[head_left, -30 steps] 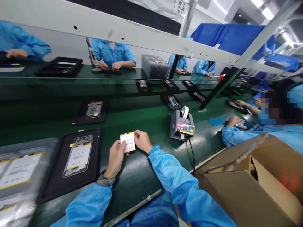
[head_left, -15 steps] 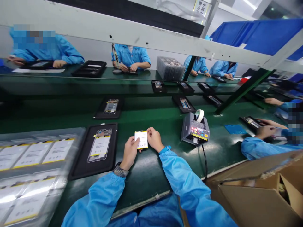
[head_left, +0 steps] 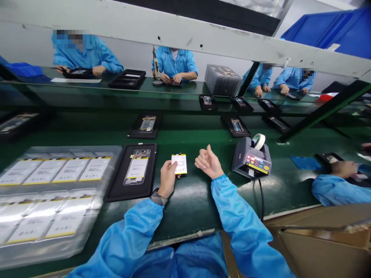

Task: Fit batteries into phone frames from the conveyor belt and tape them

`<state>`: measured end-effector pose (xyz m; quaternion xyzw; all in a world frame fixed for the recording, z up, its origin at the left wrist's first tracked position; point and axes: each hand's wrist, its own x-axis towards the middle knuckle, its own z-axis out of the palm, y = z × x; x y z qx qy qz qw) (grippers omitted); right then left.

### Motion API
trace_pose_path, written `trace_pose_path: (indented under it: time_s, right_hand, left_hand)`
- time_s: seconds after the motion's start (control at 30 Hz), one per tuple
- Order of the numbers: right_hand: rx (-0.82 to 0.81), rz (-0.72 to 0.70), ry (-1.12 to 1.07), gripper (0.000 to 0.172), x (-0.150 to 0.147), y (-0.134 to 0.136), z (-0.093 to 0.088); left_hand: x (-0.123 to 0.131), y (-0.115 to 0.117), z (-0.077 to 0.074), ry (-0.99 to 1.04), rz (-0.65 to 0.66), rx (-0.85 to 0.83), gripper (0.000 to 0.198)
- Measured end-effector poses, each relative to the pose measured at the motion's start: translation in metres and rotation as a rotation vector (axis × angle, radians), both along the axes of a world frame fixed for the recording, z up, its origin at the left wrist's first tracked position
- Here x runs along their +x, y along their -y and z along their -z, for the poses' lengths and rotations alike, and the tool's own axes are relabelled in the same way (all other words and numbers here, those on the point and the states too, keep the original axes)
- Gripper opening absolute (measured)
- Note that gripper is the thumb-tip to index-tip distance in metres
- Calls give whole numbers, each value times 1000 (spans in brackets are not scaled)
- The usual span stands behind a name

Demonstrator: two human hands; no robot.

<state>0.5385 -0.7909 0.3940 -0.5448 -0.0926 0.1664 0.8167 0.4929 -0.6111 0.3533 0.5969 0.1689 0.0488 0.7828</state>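
Note:
My left hand (head_left: pixel 168 178) pinches a white phone battery (head_left: pixel 179 166) with yellow edges, thumb on its front face. The battery is held above the green bench, printed side towards me. To its right, apart from it, my right hand (head_left: pixel 210 162) is raised with the fingers loosely curled and the thumb standing away from them; I see nothing in it. Left of my left hand, a phone frame (head_left: pixel 137 168) with a similar battery inside lies on a black tray (head_left: pixel 118 190). A grey tape dispenser (head_left: pixel 251 158) with a white tape roll (head_left: pixel 258 141) stands right of my right hand.
Clear plastic trays (head_left: pixel 95 193) of batteries lie at the left. Several black trays with phone frames, one behind (head_left: pixel 146 124), sit further back. A cardboard box (head_left: pixel 324 243) is at the lower right. A white beam (head_left: pixel 179 38) crosses above. Co-workers sit opposite and at right.
My right hand has come off the battery's edge and moved right, towards the tape dispenser. My left hand still holds the battery. The camera view has shifted.

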Motion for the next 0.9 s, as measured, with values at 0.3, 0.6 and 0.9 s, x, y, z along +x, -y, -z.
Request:
trace_pose_path:
  time_s: [0.3,0.6,0.9]
  right_hand:
    - [105,-390,-62,79,-11,7,2]
    - [132,-467,40,77,-15,7,-1]
    - [-416,245,-25,43,8,-16,34]
  left_hand:
    - [-1,1,0,3,10,-1,37]
    - [-1,1,-1,2,16,-1,37]
    - [-2,2,-3,1,-28,-4,40]
